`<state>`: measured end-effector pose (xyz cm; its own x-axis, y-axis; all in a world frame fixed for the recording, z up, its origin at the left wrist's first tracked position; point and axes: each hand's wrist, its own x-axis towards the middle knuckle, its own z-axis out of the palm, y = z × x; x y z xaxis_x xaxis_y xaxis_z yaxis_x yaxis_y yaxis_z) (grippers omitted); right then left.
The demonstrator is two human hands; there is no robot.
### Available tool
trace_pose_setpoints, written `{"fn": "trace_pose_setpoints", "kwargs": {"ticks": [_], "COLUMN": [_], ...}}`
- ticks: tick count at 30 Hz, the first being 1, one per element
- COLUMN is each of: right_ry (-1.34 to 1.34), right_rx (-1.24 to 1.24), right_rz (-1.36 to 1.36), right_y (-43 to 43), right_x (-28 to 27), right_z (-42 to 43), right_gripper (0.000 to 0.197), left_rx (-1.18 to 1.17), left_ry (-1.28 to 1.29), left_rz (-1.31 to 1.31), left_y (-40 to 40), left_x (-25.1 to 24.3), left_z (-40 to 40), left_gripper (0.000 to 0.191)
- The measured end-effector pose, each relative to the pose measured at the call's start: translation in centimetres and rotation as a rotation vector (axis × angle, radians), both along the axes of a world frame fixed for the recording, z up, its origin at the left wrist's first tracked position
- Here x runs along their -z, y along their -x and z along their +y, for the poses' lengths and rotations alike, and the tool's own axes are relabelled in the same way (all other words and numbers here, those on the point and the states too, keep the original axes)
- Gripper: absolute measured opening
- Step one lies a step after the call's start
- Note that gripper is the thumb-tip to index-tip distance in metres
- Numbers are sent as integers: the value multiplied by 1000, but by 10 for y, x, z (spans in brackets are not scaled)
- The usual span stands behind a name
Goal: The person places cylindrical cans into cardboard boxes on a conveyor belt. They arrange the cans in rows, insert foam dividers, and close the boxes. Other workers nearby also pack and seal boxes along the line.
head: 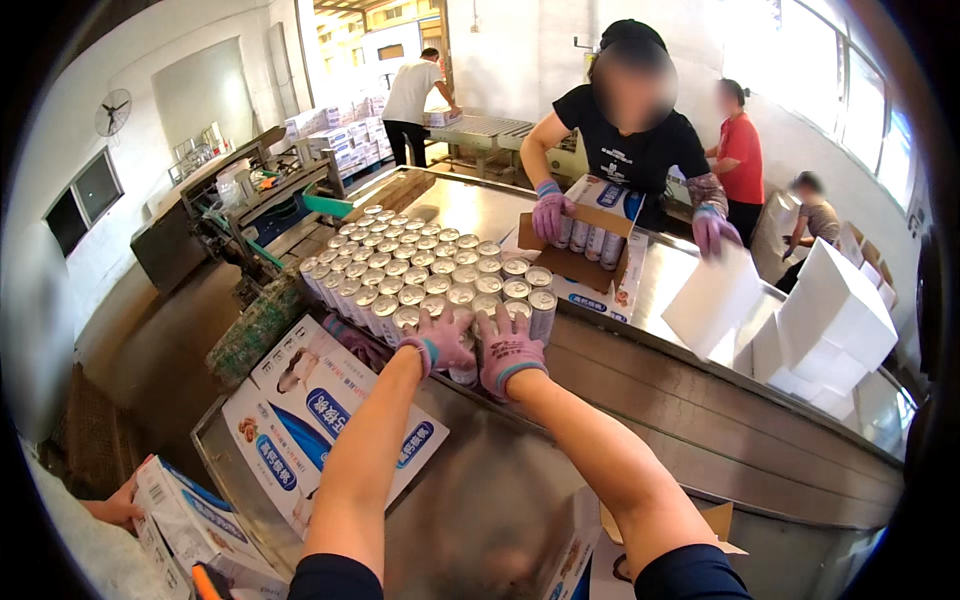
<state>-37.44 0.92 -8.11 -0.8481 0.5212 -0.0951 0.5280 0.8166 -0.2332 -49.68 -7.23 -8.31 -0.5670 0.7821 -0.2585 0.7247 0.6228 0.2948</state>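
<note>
My left hand (441, 339), in a pink-purple glove with a teal cuff, lies with spread fingers over the lids at the near edge of a block of metal drink cans (401, 266). Beside it my right hand (512, 351), gloved alike, rests on neighbouring cans with its fingers apart. One can (463, 367) stands partly hidden between the two hands. The cans are upright, tightly packed, with pull tabs on top. Below my left forearm a printed flat carton (330, 424) lies on the metal table (465, 487).
Across the table, a person's gloved hand (553, 217) touches cans in an open carton (577, 270). White blocks (832, 337) stand right. A co-worker's hand (120, 506) holds a printed box (199, 525) lower left. A purple glove (356, 341) shows beside the cans. An open carton (592, 559) sits under my right arm.
</note>
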Motion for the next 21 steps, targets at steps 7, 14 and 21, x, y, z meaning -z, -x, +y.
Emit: {"fn": "trace_pose_setpoints", "kwargs": {"ticks": [7, 14, 21], "right_ry": [-179, -407, -227], "right_rx": [28, -265, -282], "right_rz": [-22, 342, 267], "right_y": [16, -32, -94], "right_x": [19, 62, 31], "right_z": [13, 23, 61], "right_gripper": [67, 48, 60], "left_rx": [228, 330, 381], "left_ry": [-18, -595, -597], "left_rz": [427, 632, 711], "left_y": [5, 14, 15], "left_x": [0, 68, 56], "left_z": [-16, -29, -35], "left_gripper": [106, 86, 76]}}
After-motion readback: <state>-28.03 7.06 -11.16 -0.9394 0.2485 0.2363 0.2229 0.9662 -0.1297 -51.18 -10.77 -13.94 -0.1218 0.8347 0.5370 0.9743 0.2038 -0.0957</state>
